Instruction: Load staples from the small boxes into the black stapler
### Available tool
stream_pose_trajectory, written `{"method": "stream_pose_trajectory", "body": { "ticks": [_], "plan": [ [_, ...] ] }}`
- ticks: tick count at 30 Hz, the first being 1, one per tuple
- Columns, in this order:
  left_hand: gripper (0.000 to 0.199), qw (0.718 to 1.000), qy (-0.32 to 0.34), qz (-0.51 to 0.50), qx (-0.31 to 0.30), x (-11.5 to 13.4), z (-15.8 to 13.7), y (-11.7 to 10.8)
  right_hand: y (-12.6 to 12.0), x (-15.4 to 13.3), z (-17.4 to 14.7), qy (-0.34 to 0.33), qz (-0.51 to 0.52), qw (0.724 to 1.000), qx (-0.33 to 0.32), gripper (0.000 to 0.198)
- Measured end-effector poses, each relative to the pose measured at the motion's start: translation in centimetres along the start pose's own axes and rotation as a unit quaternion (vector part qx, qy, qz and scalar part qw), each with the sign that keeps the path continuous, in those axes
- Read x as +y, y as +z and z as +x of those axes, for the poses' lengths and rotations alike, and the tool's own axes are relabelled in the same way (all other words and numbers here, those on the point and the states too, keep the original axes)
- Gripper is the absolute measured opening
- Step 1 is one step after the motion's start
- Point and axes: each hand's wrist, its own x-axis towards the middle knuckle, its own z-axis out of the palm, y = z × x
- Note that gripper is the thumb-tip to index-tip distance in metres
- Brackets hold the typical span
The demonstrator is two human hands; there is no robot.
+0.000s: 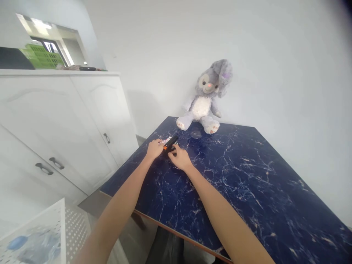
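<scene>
A slim black object with an orange part [171, 143] stands or lies on the dark blue marbled table [236, 161]; I cannot make out its exact kind. Beside it, on its left, shows a white printed piece [165, 140], partly covered. My left hand [154, 149] is closed at the left side, its fingers on the white piece and its thumb against the black object. From the right, my right hand [180, 157] reaches the black object with curled fingers, thumb and index finger at its near side. Some of the fingertips are hidden.
A grey plush rabbit [202, 106] sits against the wall at the table's back edge. White cabinets [55, 117] stand to the left, with a green crate [44, 55] on top. A white perforated basket [63, 231] holding clear plastic is at the lower left.
</scene>
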Motion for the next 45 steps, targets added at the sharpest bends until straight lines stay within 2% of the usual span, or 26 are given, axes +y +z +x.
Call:
{"method": "stream_pose_trajectory", "body": {
  "ticks": [4, 8, 10, 12, 14, 17, 21, 25, 28, 33, 38, 42, 44, 45],
  "plan": [
    [0.020, 0.999, 0.022, -0.011, 0.036, 0.8, -0.8, -0.2, 0.0, -0.1, -0.2, -0.019, -0.024, 0.999, 0.009, 0.030],
    [0.019, 0.985, 0.039, -0.094, 0.141, 1.4, -1.6, -0.2, -0.2, -0.4, 0.0, -0.005, -0.026, 1.000, 0.016, 0.021],
    [0.019, 0.975, 0.024, -0.129, 0.181, 1.7, -1.8, -0.3, -0.5, -0.5, 0.2, 0.014, -0.013, 0.999, 0.037, 0.019],
    [0.023, 0.970, -0.005, -0.167, 0.179, 2.0, -1.8, -0.2, -0.7, -0.5, 0.3, 0.027, 0.010, 0.997, 0.078, 0.021],
    [0.029, 0.963, -0.031, -0.223, 0.151, 2.1, -1.7, 0.0, -1.0, -0.5, 0.3, 0.029, 0.037, 0.993, 0.110, 0.027],
    [0.033, 0.950, -0.063, -0.267, 0.148, 1.7, -1.1, 0.5, -0.9, -0.5, 0.2, 0.017, 0.051, 0.992, 0.114, 0.037],
    [0.030, 0.964, -0.082, -0.164, 0.195, -0.1, -0.1, 0.5, -0.3, 0.0, 0.3, -0.006, 0.018, 0.997, 0.074, 0.028],
    [0.018, 0.979, -0.083, -0.092, 0.162, -2.0, 0.4, 0.0, 0.3, 0.6, 0.4, -0.013, 0.002, 1.000, 0.008, 0.017],
    [0.008, 0.987, -0.075, -0.046, 0.131, -2.6, 0.3, 0.0, 0.4, 0.8, 0.3, -0.019, 0.004, 1.000, 0.008, 0.018],
    [0.020, 0.991, -0.029, 0.048, 0.125, -1.3, -0.4, -0.1, 0.3, 0.5, 0.2, -0.028, -0.012, 1.000, 0.009, 0.020],
    [0.026, 0.984, 0.042, 0.167, 0.053, 0.3, -1.3, -0.3, 0.0, 0.4, 0.3, -0.023, -0.020, 1.000, -0.008, 0.020],
    [0.024, 0.980, 0.086, 0.179, 0.022, 0.6, -1.3, -0.6, 0.0, 0.3, 0.1, -0.031, -0.008, 0.999, 0.000, 0.019],
    [0.023, 0.981, 0.095, 0.164, 0.037, 0.9, -1.2, -0.9, 0.0, 0.3, 0.1, -0.036, -0.002, 0.999, 0.002, 0.019],
    [0.024, 0.983, 0.098, 0.142, 0.062, 1.2, -1.2, -1.0, 0.0, 0.3, 0.1, -0.038, 0.003, 0.999, 0.010, 0.020]
  ]
}}
